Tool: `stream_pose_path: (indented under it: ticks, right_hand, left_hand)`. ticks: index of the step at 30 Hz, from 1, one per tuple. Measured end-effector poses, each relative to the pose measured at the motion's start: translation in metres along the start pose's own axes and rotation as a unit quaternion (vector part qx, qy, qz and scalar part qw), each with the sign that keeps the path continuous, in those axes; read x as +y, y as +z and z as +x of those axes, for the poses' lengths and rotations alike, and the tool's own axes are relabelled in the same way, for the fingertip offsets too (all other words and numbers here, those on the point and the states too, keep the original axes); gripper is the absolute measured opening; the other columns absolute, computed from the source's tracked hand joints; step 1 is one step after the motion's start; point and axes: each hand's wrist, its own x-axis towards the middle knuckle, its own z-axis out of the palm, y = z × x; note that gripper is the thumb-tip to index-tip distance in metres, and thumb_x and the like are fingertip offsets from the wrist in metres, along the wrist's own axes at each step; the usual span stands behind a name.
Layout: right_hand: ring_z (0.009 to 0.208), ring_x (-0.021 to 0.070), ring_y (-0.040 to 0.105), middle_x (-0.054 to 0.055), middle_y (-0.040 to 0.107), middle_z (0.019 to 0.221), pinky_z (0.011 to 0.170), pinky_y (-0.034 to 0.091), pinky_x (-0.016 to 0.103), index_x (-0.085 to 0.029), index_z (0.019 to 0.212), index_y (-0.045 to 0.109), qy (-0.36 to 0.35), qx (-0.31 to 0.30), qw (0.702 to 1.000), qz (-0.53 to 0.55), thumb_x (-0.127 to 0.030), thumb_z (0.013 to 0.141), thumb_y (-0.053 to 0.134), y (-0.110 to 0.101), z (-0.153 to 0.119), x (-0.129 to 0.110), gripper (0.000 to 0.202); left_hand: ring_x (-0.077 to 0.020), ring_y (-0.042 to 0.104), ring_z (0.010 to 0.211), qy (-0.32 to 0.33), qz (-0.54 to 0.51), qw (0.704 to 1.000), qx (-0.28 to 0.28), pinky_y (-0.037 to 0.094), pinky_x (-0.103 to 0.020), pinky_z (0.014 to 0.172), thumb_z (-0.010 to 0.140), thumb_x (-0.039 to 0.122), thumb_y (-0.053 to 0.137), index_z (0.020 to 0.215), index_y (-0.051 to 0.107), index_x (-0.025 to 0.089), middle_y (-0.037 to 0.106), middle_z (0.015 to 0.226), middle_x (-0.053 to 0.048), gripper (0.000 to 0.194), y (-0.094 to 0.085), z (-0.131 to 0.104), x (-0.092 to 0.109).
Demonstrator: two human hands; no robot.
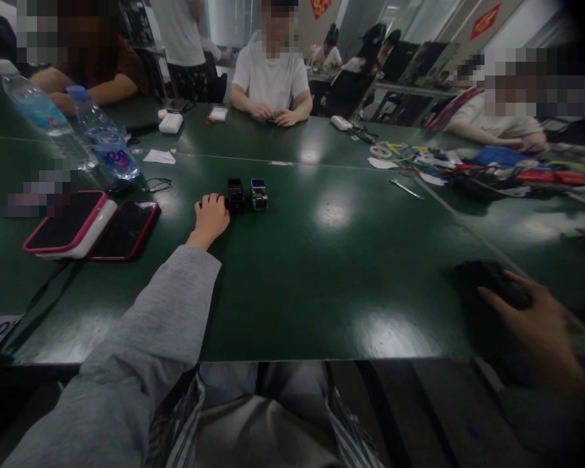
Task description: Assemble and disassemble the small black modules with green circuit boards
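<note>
My left hand [211, 218] rests on the green table, fingers bent downward and slightly apart, with nothing visible in it. Right beside it stands a small black box-shaped device [234, 193]; whether the hand touches it I cannot tell. A little to the right is a small electronic module [259, 194] with a dark screen and exposed parts. At the right, my right hand [541, 325] is closed round a dark, rounded object [504, 284], thumb on its near left side and fingers over the top. Blur and shadow hide what kind of object it is.
Two phones [127, 231] [68, 222] and two water bottles [108, 140] [39, 104] are at the left. A wrench [407, 189] lies near a cable heap [497, 166] at the right. Across the table [297, 279], a person [273, 81] handles something small; others sit nearby.
</note>
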Motion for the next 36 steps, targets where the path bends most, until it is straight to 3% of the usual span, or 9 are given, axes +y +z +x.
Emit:
stream_pose_path:
  ticks: [3,6,12,16,20,25,27,32,36]
  right_hand:
    - [0.11,0.0386,0.064,0.021,0.065,0.125,0.091,0.05,0.054,-0.025,0.135,0.063,-0.007,-0.116,0.993,0.021,-0.063,0.069,0.072,0.031,0.011,-0.055,0.077]
    - [0.114,0.0336,0.063,0.017,0.063,0.129,0.101,0.047,0.05,-0.023,0.14,0.056,-0.13,-0.236,0.956,0.118,-0.054,0.078,0.068,0.062,0.006,-0.149,0.07]
    - [0.12,0.0271,0.059,0.009,0.057,0.136,0.104,0.048,0.049,-0.028,0.142,0.048,-0.373,-0.376,0.792,0.303,-0.043,0.092,0.063,0.104,-0.06,-0.343,0.055]
    - [0.115,0.0238,0.059,0.008,0.059,0.127,0.102,0.05,0.046,-0.027,0.141,0.05,-0.451,-0.402,0.706,0.369,-0.041,0.095,0.062,0.114,-0.114,-0.42,0.049]
    - [0.122,0.0241,0.055,0.006,0.057,0.134,0.105,0.047,0.046,-0.031,0.144,0.048,-0.455,-0.396,0.689,0.401,-0.049,0.099,0.054,0.116,-0.133,-0.439,0.049]
    - [0.136,0.0248,0.046,0.005,0.054,0.142,0.115,0.038,0.049,-0.03,0.143,0.048,-0.393,-0.264,0.807,0.354,-0.046,0.105,0.037,0.127,-0.105,-0.427,0.043]
    - [0.142,0.0255,0.04,0.005,0.048,0.151,0.117,0.034,0.05,-0.029,0.147,0.044,-0.407,-0.232,0.834,0.293,-0.045,0.105,0.037,0.137,-0.091,-0.424,0.046]
    - [0.153,0.026,0.021,0.003,0.023,0.166,0.123,0.023,0.051,-0.026,0.157,0.026,-0.466,-0.243,0.831,0.182,-0.05,0.104,0.037,0.162,-0.076,-0.424,0.059]
    - [0.143,0.0304,0.038,0.008,0.038,0.158,0.116,0.034,0.054,-0.024,0.149,0.038,-0.466,-0.255,0.83,0.17,-0.049,0.104,0.039,0.166,-0.077,-0.426,0.052]
  left_hand:
    - [-0.0356,0.045,0.132,-0.002,0.002,1.0,-0.005,0.039,-0.056,0.108,0.096,0.02,0.037,0.132,0.056,0.01,0.053,0.142,-0.02,0.042,-0.003,-0.002,0.001]
    - [-0.0355,0.046,0.132,0.0,0.0,1.0,-0.006,0.039,-0.055,0.108,0.096,0.02,0.036,0.132,0.056,0.011,0.054,0.142,-0.02,0.042,-0.004,-0.003,0.001]
    - [-0.0351,0.046,0.131,0.004,0.013,1.0,0.001,0.04,-0.054,0.108,0.097,0.021,0.034,0.132,0.055,0.009,0.054,0.142,-0.02,0.042,-0.001,-0.002,0.0]
    - [-0.0346,0.048,0.129,-0.011,0.023,1.0,-0.008,0.042,-0.052,0.106,0.096,0.02,0.037,0.13,0.056,0.011,0.055,0.142,-0.018,0.04,-0.002,0.0,0.003]
    - [-0.035,0.049,0.128,-0.017,0.021,1.0,-0.004,0.042,-0.053,0.105,0.095,0.019,0.037,0.129,0.056,0.012,0.056,0.141,-0.018,0.04,-0.003,-0.001,0.006]
    - [-0.0357,0.047,0.129,-0.018,0.016,1.0,-0.011,0.039,-0.054,0.106,0.096,0.02,0.036,0.131,0.056,0.012,0.054,0.142,-0.018,0.041,-0.006,-0.002,0.007]
    - [-0.0351,0.047,0.13,-0.017,0.016,1.0,-0.011,0.039,-0.054,0.107,0.096,0.02,0.036,0.131,0.056,0.012,0.054,0.143,-0.018,0.041,-0.006,-0.002,0.007]
    - [-0.0348,0.046,0.13,-0.018,0.023,0.999,-0.012,0.04,-0.054,0.106,0.095,0.02,0.037,0.132,0.056,0.012,0.053,0.144,-0.018,0.042,-0.005,-0.002,0.007]
    - [-0.0344,0.046,0.13,-0.012,0.022,1.0,-0.006,0.04,-0.054,0.106,0.095,0.019,0.036,0.131,0.056,0.012,0.054,0.143,-0.018,0.041,-0.005,-0.002,0.005]
